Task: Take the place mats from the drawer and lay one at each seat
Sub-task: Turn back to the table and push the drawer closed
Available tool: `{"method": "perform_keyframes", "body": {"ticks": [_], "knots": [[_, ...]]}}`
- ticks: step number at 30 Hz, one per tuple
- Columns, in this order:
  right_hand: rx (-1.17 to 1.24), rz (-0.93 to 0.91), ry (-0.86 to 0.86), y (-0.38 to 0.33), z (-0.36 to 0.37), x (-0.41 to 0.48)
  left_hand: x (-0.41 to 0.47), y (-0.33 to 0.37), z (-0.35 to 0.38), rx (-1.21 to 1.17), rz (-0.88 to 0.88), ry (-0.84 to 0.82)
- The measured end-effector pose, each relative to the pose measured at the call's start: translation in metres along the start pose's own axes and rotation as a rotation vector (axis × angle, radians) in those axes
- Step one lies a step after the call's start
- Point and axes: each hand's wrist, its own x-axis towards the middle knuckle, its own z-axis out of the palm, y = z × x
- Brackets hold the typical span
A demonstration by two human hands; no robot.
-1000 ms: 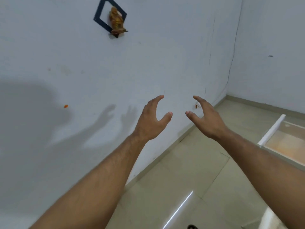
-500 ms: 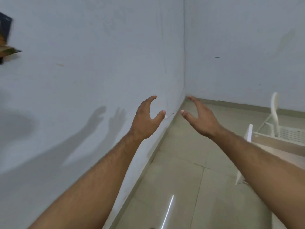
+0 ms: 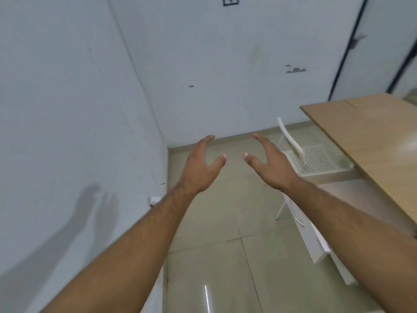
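Note:
My left hand [image 3: 199,167] and my right hand [image 3: 269,164] are both raised in front of me at mid-frame, palms facing each other, fingers spread, nothing in either. A wooden table [image 3: 370,134] reaches in from the right edge, its near corner right of my right hand. A white chair [image 3: 309,160] with a perforated seat stands tucked at the table's left side, just beyond my right hand. No place mat and no drawer are in view.
White walls meet in a corner [image 3: 167,145] ahead, the left wall close beside my left arm. Beige floor tiles [image 3: 225,222] stretch below my hands. A white panel [image 3: 322,251] shows under my right forearm. A dark-framed door [image 3: 352,41] is at the far right.
The view has swung to the right: the wall ornament left the frame, and the corner, the chair and the wooden table came into sight. Both hands kept the same open pose.

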Motion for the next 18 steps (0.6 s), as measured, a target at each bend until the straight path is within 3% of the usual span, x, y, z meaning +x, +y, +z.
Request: {"method": "perform_keyframes", "body": {"ticks": [10, 15, 18], "knots": [[0.067, 0.347, 0.24, 0.099, -0.008, 0.059, 0.125, -0.037, 0.116, -0.064, 0.068, -0.371], [0.268, 0.588, 0.316, 0.142, 0.003, 0.072, 0.149, -0.046, 0.182, -0.121, -0.041, -0.57], [0.351, 0.738, 0.371, 0.162, 0.008, 0.072, 0.16, -0.053, 0.223, -0.187, -0.196, -0.706]]}}
